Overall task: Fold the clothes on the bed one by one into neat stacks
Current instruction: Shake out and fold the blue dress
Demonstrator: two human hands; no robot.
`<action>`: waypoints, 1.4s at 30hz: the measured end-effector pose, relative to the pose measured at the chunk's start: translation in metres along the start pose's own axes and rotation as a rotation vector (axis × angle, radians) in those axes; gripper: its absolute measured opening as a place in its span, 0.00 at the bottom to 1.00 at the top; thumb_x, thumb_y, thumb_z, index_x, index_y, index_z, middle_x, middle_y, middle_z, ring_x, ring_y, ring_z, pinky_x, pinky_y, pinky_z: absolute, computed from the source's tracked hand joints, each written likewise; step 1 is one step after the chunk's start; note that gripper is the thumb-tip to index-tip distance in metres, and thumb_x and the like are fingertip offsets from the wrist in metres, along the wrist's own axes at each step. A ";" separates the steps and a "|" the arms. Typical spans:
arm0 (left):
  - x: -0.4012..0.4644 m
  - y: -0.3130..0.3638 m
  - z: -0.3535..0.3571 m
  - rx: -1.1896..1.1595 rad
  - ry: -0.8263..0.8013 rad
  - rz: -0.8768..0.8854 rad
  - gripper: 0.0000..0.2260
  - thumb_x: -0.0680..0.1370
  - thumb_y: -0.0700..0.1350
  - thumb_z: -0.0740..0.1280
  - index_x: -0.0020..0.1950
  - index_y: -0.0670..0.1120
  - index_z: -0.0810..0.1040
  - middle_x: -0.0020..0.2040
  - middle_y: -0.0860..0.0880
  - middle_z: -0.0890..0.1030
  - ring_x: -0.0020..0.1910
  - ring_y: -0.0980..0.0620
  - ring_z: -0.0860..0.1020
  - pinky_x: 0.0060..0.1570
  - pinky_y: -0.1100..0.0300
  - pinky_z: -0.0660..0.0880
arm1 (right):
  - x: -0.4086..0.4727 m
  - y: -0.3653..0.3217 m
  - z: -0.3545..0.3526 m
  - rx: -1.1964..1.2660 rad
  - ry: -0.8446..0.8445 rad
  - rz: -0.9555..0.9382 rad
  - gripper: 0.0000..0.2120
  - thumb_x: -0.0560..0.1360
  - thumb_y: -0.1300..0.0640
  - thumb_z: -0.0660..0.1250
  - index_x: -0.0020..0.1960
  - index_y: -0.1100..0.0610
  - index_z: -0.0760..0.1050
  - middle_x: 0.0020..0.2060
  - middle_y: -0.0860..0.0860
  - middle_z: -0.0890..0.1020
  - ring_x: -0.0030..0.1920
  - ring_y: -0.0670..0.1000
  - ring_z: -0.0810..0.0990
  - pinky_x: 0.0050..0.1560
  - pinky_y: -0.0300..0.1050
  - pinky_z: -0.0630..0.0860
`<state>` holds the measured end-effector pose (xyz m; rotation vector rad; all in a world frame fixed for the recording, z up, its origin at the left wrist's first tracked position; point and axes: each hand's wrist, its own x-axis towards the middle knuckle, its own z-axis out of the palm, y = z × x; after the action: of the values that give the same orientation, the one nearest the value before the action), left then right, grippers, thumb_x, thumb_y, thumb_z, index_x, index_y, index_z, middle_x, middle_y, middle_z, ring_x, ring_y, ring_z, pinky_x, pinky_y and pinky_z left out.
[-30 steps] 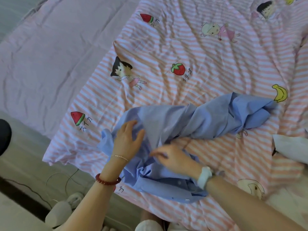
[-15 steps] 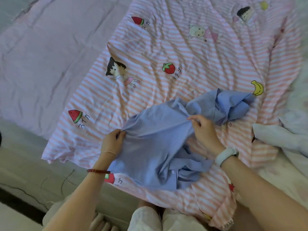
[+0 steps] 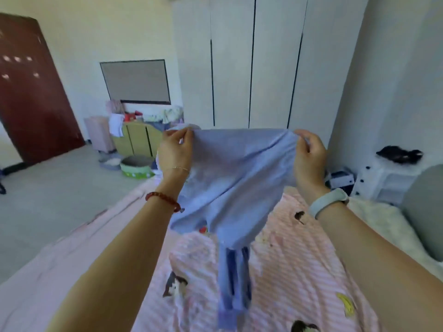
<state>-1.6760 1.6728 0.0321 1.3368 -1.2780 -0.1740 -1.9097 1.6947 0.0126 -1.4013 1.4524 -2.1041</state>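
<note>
Pinching the top edge of the blue shirt, the left hand and right hand hold it stretched between them in the air. It hangs above the bed, a sleeve dangling toward the striped pink sheet. Beyond stand a white wardrobe and a dark red door.
</note>
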 end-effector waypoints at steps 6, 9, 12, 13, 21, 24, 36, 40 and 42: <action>0.004 0.001 -0.023 0.221 -0.015 0.147 0.11 0.79 0.46 0.61 0.47 0.42 0.81 0.47 0.41 0.80 0.48 0.40 0.75 0.40 0.56 0.66 | 0.001 -0.007 -0.030 -0.059 0.073 -0.109 0.12 0.79 0.66 0.55 0.56 0.64 0.76 0.44 0.50 0.76 0.40 0.38 0.71 0.40 0.22 0.65; -0.008 -0.005 -0.022 0.203 -0.118 0.096 0.13 0.80 0.46 0.60 0.36 0.45 0.72 0.34 0.44 0.74 0.37 0.43 0.71 0.33 0.56 0.60 | -0.005 0.000 -0.030 -0.113 0.098 -0.069 0.13 0.80 0.65 0.55 0.57 0.63 0.76 0.45 0.53 0.77 0.44 0.47 0.73 0.40 0.31 0.66; -0.016 -0.004 -0.018 0.077 -0.190 0.117 0.18 0.79 0.44 0.62 0.29 0.44 0.65 0.26 0.48 0.66 0.32 0.47 0.66 0.33 0.56 0.56 | -0.001 0.003 -0.029 -0.268 0.033 0.045 0.14 0.79 0.64 0.55 0.61 0.61 0.73 0.56 0.57 0.77 0.56 0.57 0.75 0.50 0.38 0.67; -0.019 -0.003 -0.016 0.064 -0.223 0.142 0.19 0.79 0.43 0.63 0.28 0.43 0.65 0.24 0.49 0.65 0.31 0.49 0.65 0.33 0.56 0.56 | -0.001 0.005 -0.029 -0.402 -0.065 0.098 0.15 0.79 0.62 0.57 0.64 0.60 0.71 0.61 0.58 0.74 0.61 0.59 0.72 0.56 0.43 0.68; -0.030 0.035 -0.004 -0.393 -0.410 -0.104 0.12 0.77 0.42 0.66 0.34 0.43 0.78 0.28 0.49 0.75 0.28 0.56 0.74 0.28 0.65 0.74 | -0.129 -0.005 0.008 -0.214 -0.747 0.118 0.36 0.70 0.49 0.72 0.72 0.54 0.60 0.58 0.45 0.72 0.58 0.46 0.73 0.56 0.33 0.65; -0.028 0.037 -0.005 -0.454 -0.395 -0.132 0.12 0.78 0.41 0.64 0.35 0.44 0.78 0.33 0.46 0.77 0.32 0.53 0.78 0.33 0.63 0.78 | -0.135 -0.004 0.019 -0.247 -0.699 0.145 0.12 0.74 0.58 0.67 0.53 0.66 0.74 0.44 0.58 0.81 0.47 0.59 0.78 0.44 0.48 0.71; -0.188 -0.053 -0.018 -0.101 -0.690 -0.206 0.08 0.73 0.45 0.71 0.48 0.49 0.74 0.39 0.56 0.74 0.38 0.60 0.72 0.41 0.64 0.66 | -0.076 -0.019 0.021 0.034 -0.414 0.382 0.09 0.72 0.65 0.69 0.34 0.60 0.73 0.27 0.48 0.75 0.31 0.45 0.74 0.32 0.35 0.70; -0.172 -0.047 -0.016 -0.168 -0.605 -0.151 0.14 0.75 0.39 0.68 0.31 0.45 0.68 0.27 0.54 0.66 0.29 0.58 0.63 0.32 0.61 0.60 | -0.071 -0.009 0.011 -0.362 -0.498 0.240 0.09 0.73 0.57 0.68 0.44 0.63 0.73 0.39 0.59 0.77 0.43 0.55 0.75 0.41 0.43 0.66; -0.154 -0.039 -0.018 -0.211 -0.532 -0.171 0.13 0.75 0.40 0.68 0.33 0.42 0.70 0.29 0.49 0.68 0.31 0.56 0.64 0.32 0.60 0.61 | -0.087 0.003 -0.004 -0.552 -0.547 0.155 0.14 0.74 0.52 0.68 0.49 0.63 0.74 0.45 0.59 0.79 0.48 0.58 0.77 0.43 0.43 0.66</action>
<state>-1.6996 1.7823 -0.0816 1.2564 -1.5296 -0.8054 -1.8685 1.7511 -0.0397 -1.7833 1.8706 -1.1204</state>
